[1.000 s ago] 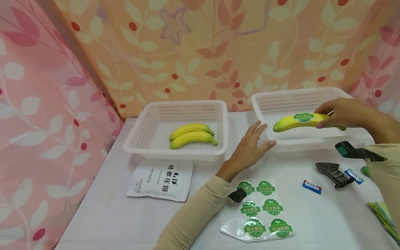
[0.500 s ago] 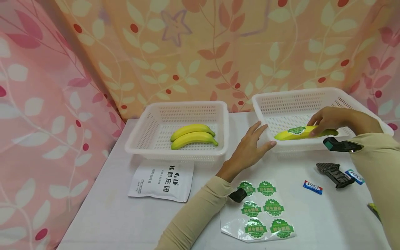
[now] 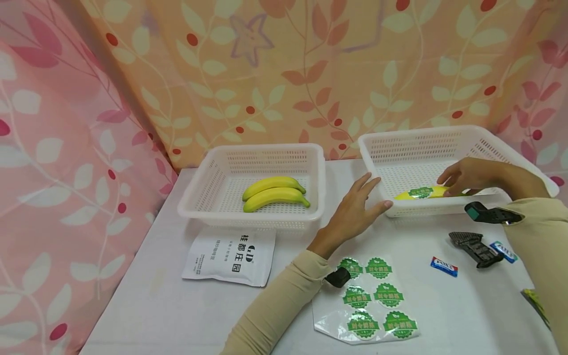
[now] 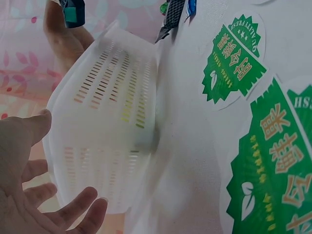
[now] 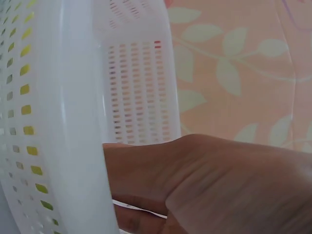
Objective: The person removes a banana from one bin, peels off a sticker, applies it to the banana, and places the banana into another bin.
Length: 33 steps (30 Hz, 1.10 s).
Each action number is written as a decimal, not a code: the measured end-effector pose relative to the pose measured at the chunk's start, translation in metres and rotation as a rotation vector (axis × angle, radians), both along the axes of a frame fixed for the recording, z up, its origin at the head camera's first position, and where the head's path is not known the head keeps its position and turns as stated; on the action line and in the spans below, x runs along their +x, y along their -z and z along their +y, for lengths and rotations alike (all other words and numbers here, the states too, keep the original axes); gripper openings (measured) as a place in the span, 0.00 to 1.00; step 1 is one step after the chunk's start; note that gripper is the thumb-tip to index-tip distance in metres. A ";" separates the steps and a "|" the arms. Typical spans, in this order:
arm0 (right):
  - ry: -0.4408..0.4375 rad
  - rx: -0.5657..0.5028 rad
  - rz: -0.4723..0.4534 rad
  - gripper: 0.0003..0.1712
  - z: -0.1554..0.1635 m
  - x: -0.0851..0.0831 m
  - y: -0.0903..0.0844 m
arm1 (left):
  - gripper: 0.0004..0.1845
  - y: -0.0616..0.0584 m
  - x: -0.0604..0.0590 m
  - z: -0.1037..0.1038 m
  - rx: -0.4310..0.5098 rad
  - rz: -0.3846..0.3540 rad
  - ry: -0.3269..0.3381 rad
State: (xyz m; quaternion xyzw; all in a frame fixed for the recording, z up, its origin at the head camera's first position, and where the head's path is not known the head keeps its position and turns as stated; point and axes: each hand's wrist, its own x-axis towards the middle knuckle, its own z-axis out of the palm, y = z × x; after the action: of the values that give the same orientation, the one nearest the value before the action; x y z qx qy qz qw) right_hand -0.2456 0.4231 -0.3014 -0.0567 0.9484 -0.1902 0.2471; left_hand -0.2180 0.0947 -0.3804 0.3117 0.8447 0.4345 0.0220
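Note:
In the head view my right hand [image 3: 479, 176] reaches down into the right white plastic basket [image 3: 443, 207], its fingers gripping a yellow banana [image 3: 438, 191] with a green round sticker. The banana lies low behind the front wall, which hides its lower side; yellow shows through the wall slots in the right wrist view. My left hand [image 3: 350, 212] is at that basket's near left corner, fingers spread and fairly straight. Seen from the left wrist, the left thumb and fingers [image 4: 78, 207] are right at the basket's rim. Nothing is held in the left hand.
The left white basket [image 3: 248, 215] holds two bananas [image 3: 275, 197]. A white printed pouch [image 3: 228, 256] lies before it. A sheet of green stickers [image 3: 388, 294] lies under the left forearm. Small wrapped sweets [image 3: 443, 266] and a black object [image 3: 476, 248] lie at right.
My right hand has lowered the stickered banana from above the right basket down into it, behind the front wall. The left hand has stayed at the basket corner.

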 end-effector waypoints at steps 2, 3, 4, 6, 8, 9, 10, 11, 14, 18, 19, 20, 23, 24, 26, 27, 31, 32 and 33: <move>-0.009 -0.007 0.030 0.34 -0.001 0.004 0.001 | 0.38 0.000 0.000 0.000 -0.005 -0.001 -0.003; -0.014 -0.010 0.052 0.33 -0.002 0.006 0.001 | 0.38 0.000 0.000 0.000 -0.007 -0.002 -0.005; -0.016 -0.013 0.079 0.33 -0.004 0.009 0.001 | 0.38 0.001 0.000 0.000 -0.009 -0.003 -0.005; -0.007 -0.024 0.156 0.31 -0.009 0.015 0.002 | 0.38 0.001 0.000 -0.001 -0.010 0.000 -0.006; 0.004 -0.052 0.225 0.29 -0.015 0.021 0.002 | 0.38 0.001 0.000 -0.001 -0.013 0.003 -0.007; 0.009 -0.068 0.258 0.28 -0.019 0.024 0.002 | 0.38 0.001 0.000 -0.001 -0.012 0.004 -0.006; 0.011 -0.084 0.286 0.26 -0.023 0.027 0.002 | 0.38 0.001 0.000 -0.001 -0.014 0.005 -0.006; 0.015 -0.101 0.311 0.25 -0.027 0.031 0.003 | 0.38 0.001 -0.001 -0.001 -0.016 0.006 -0.008; 0.017 -0.140 0.361 0.24 -0.040 0.041 0.003 | 0.38 0.002 -0.001 -0.001 -0.019 0.001 -0.010; 0.022 -0.176 0.439 0.24 -0.060 0.055 0.003 | 0.38 0.002 0.000 0.001 -0.019 -0.007 -0.011; 0.021 -0.192 0.459 0.24 -0.064 0.059 0.004 | 0.38 0.002 0.000 0.001 -0.020 -0.009 -0.012; 0.018 -0.205 0.476 0.23 -0.069 0.063 0.005 | 0.38 0.002 0.000 0.001 -0.021 -0.010 -0.012; 0.009 -0.245 0.512 0.23 -0.081 0.072 0.009 | 0.38 0.002 0.001 0.001 -0.025 -0.012 -0.016; 0.007 -0.255 0.517 0.23 -0.085 0.074 0.010 | 0.38 0.001 0.001 0.001 -0.027 -0.014 -0.016; 0.012 -0.263 0.519 0.24 -0.090 0.077 0.013 | 0.38 0.001 0.002 0.001 -0.030 -0.013 -0.018; 0.016 -0.266 0.519 0.24 -0.092 0.078 0.015 | 0.38 0.000 0.002 0.000 -0.032 -0.015 -0.019; 0.036 -0.259 0.526 0.21 -0.094 0.080 0.021 | 0.39 -0.005 0.008 -0.002 -0.039 -0.021 0.010; 0.038 -0.251 0.533 0.21 -0.094 0.080 0.023 | 0.39 -0.007 0.010 -0.003 -0.044 -0.027 0.025; 0.039 -0.246 0.539 0.20 -0.094 0.081 0.024 | 0.40 -0.010 0.013 -0.005 -0.050 -0.033 0.043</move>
State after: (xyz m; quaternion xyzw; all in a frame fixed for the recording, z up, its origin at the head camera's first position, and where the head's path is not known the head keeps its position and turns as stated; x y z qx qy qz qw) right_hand -0.1647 0.3292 -0.3258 -0.1164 0.9506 -0.2866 -0.0263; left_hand -0.2050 0.0899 -0.3708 0.3220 0.8479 0.4178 0.0530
